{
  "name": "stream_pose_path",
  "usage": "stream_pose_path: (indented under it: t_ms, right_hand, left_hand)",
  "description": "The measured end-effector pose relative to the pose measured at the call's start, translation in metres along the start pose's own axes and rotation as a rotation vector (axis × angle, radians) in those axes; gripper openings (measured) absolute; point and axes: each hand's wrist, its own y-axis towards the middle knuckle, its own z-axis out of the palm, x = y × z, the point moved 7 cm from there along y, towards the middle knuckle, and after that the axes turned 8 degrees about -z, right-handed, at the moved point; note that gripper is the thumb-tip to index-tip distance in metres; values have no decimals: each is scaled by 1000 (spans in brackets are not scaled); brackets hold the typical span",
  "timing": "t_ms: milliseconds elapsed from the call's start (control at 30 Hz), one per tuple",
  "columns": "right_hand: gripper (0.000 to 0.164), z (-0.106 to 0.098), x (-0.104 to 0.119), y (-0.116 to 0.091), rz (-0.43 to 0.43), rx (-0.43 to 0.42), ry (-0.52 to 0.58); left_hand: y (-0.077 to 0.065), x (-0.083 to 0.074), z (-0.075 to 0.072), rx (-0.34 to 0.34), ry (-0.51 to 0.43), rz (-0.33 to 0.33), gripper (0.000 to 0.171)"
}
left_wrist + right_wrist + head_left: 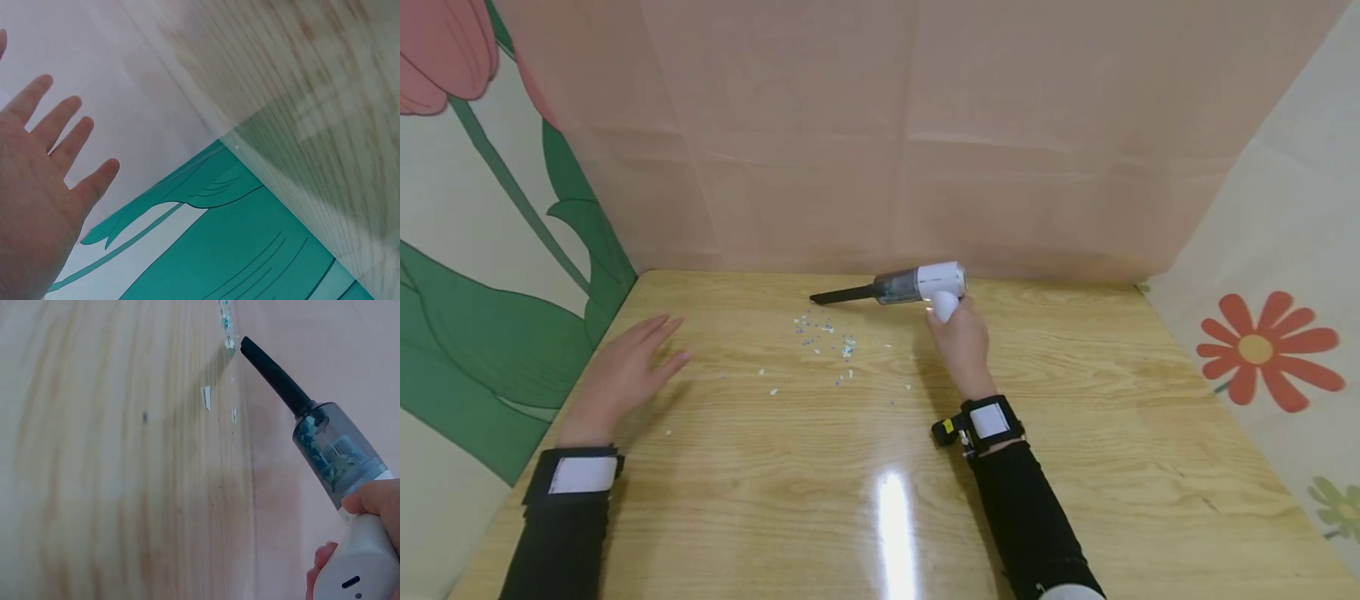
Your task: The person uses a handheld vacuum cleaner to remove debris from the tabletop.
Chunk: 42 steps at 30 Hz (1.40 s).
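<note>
My right hand (961, 343) grips the white handle of a handheld vacuum cleaner (938, 282). Its long black nozzle (844, 294) points left, the tip just behind a scatter of small white and blue bits (847, 346) on the table. Through the smoky dust cup (337, 450) in the right wrist view, bluish and pale bits show inside. Over the table's left side my left hand (625, 375) is held with fingers spread and nothing in it; the left wrist view shows its palm (37, 206) and straight fingers.
The wood-grain table (760, 500) meets a pinkish-brown backdrop (820, 167) at its far edge. Flower-printed sheets stand at both sides, with a green leaf (497, 350) on the left and a red flower (1255, 350) on the right. A few stray bits lie farther left and nearer me.
</note>
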Motion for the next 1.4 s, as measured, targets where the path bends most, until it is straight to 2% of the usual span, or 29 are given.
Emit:
stream_pose_path:
  t_ms: [233, 667, 933, 1167, 1400]
  right_hand:
    - [63, 0, 3, 1, 1, 19, 1]
    - [64, 3, 7, -1, -8, 43, 3]
    - [64, 2, 9, -7, -22, 47, 7]
    - [63, 2, 10, -11, -48, 43, 27]
    - [61, 1, 13, -16, -34, 60, 38]
  left_hand:
    - [-2, 3, -1, -4, 2, 14, 65]
    - [-2, 4, -4, 18, 5, -8, 65]
    - [-6, 4, -5, 1, 4, 6, 64]
    - [-10, 3, -2, 29, 10, -17, 65]
    - [-12, 4, 2, 51, 8, -12, 65]
